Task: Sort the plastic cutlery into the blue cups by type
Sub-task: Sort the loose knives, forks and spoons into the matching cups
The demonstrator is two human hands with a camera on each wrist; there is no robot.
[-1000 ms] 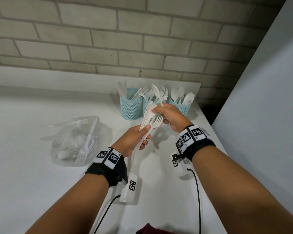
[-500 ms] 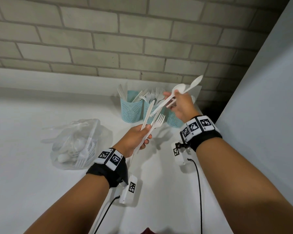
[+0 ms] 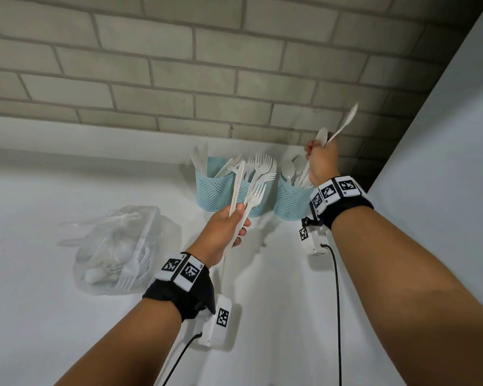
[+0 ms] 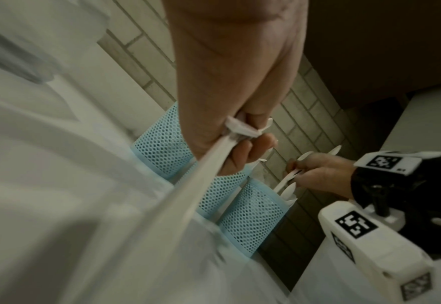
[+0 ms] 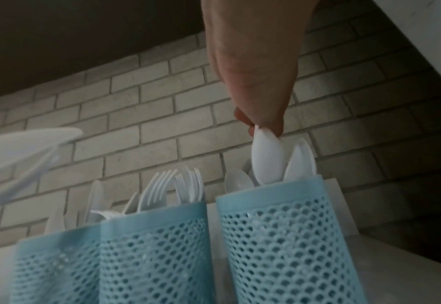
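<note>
From the head view my right hand [image 3: 319, 160] grips spoons [image 3: 343, 126] over the right blue cup [image 3: 289, 201] while my left hand [image 3: 223, 227] clutches forks [image 3: 255, 195], and the right wrist view suggests a spoon bowl [image 5: 267, 158] could snag crowded neighbours and spill out.

The right hand [image 5: 255, 67] reaches down and pinches a white spoon [image 5: 267, 156] by its bowl. The spoon stands in the right blue cup [image 5: 284, 236] with other spoons. The middle blue cup [image 5: 152, 246] beside it holds white forks [image 5: 172, 185]. A brick wall [image 5: 141, 123] stands behind.
</note>
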